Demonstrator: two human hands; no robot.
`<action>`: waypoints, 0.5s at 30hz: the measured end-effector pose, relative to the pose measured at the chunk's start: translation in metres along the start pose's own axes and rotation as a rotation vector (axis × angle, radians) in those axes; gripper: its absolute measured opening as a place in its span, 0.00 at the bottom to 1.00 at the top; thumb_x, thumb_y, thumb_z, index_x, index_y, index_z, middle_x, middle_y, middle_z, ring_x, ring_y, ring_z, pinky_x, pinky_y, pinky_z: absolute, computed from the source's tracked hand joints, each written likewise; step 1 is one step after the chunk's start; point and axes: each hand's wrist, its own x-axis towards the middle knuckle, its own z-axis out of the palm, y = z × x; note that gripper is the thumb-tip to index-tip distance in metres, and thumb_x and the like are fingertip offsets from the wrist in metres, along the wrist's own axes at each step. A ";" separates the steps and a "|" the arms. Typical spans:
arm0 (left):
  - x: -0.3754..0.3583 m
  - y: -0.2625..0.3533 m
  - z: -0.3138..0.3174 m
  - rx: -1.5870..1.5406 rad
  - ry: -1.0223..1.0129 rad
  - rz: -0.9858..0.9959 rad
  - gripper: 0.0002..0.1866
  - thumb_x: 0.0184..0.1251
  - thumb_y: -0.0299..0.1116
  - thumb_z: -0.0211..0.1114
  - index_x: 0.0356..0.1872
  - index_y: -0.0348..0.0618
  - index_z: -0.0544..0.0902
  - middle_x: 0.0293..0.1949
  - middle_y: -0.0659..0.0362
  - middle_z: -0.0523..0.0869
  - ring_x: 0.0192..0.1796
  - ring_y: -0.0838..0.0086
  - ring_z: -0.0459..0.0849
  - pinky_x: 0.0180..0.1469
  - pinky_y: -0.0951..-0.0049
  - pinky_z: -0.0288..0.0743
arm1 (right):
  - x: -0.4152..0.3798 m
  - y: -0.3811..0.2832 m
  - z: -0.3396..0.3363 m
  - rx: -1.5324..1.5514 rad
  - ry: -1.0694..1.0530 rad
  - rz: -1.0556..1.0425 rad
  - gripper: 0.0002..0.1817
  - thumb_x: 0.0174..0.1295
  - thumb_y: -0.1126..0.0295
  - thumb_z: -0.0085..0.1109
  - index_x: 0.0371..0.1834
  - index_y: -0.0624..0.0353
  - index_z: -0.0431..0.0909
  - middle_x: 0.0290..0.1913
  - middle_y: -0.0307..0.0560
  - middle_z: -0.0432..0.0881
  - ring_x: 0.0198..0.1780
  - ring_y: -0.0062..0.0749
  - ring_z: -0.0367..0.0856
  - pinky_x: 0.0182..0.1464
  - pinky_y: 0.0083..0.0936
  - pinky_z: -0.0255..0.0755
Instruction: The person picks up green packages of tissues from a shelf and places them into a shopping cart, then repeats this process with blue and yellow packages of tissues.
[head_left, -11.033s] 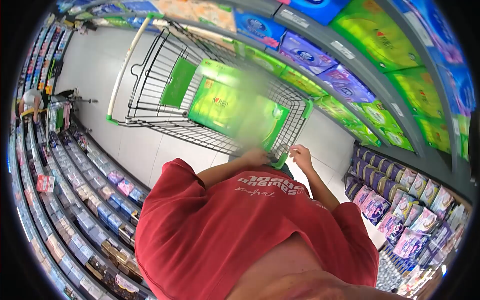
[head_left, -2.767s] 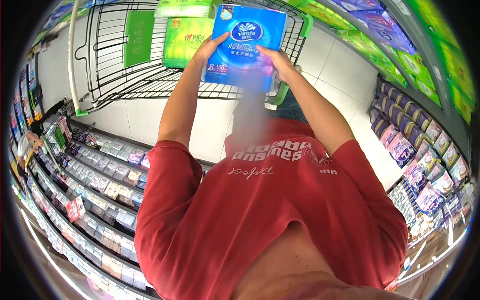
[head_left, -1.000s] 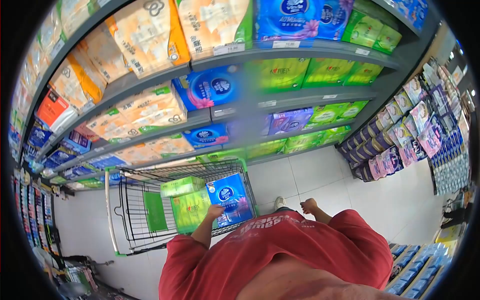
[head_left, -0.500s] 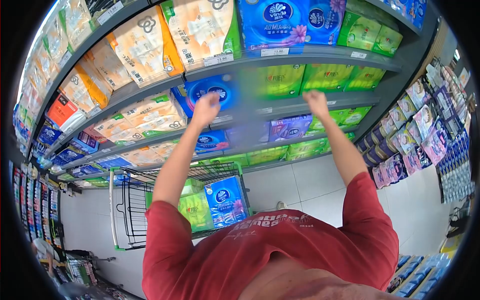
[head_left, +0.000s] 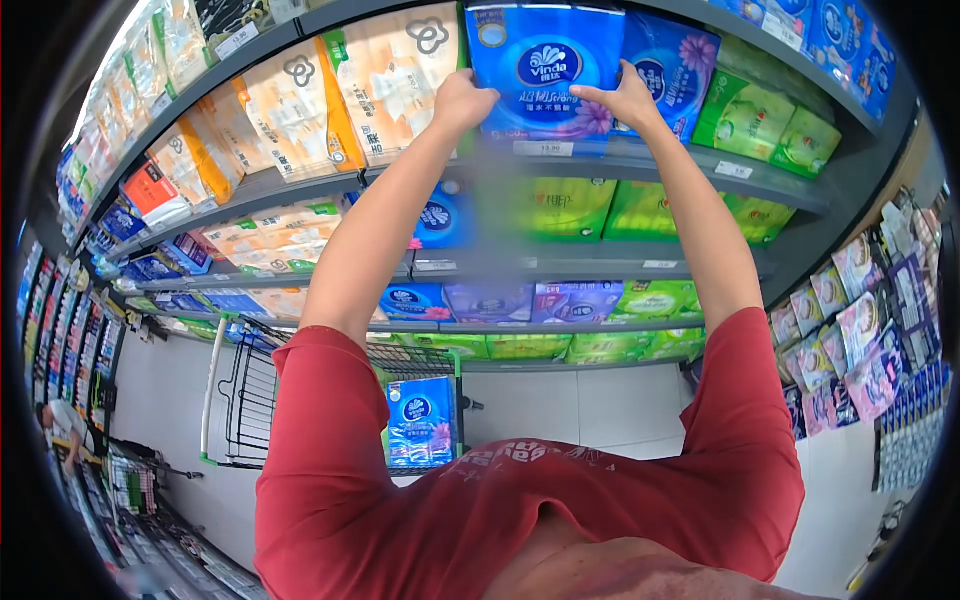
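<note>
A blue Vinda tissue pack stands upright on the upper shelf. My left hand grips its left edge, thumb toward the front and the other fingers mostly hidden. On the opposite side my right hand holds the right edge, its thumb laid across the front. To the right stands another blue tissue pack with a pink flower. Cream-and-orange tissue packs line the shelf at my left. Below me, a shopping cart carries a similar blue pack; my left arm and sleeve partly cover the cart.
Green tissue packs sit on the shelf below, and purple packs lower down. A grey shelf edge with price tags runs under my hands. Hanging packets are at the right. Another person is at the far left.
Both hands rose from in front of the middle shelf to the upper shelf and took hold of the blue tissue pack's sides. The view has shifted, and the cart appears lower.
</note>
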 end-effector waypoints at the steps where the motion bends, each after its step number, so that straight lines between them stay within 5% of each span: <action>1: 0.004 0.001 0.001 0.004 0.015 -0.004 0.24 0.50 0.29 0.63 0.48 0.24 0.75 0.41 0.47 0.83 0.42 0.66 0.83 0.46 0.70 0.74 | 0.009 0.008 0.004 -0.007 -0.056 0.005 0.53 0.32 0.49 0.77 0.56 0.76 0.62 0.48 0.63 0.77 0.51 0.41 0.78 0.54 0.31 0.71; 3: 0.012 0.006 0.002 0.093 0.015 -0.159 0.19 0.42 0.36 0.67 0.33 0.30 0.82 0.35 0.46 0.85 0.40 0.60 0.84 0.43 0.68 0.75 | 0.013 0.007 0.000 0.068 -0.160 -0.030 0.50 0.32 0.51 0.77 0.55 0.75 0.64 0.46 0.60 0.79 0.48 0.39 0.80 0.51 0.30 0.73; 15: 0.025 0.043 0.012 0.100 0.015 -0.281 0.16 0.39 0.35 0.66 0.24 0.29 0.81 0.28 0.48 0.83 0.29 0.60 0.83 0.30 0.67 0.76 | 0.010 0.004 -0.013 0.281 -0.294 0.017 0.37 0.35 0.64 0.77 0.50 0.67 0.71 0.40 0.53 0.82 0.40 0.36 0.83 0.47 0.27 0.75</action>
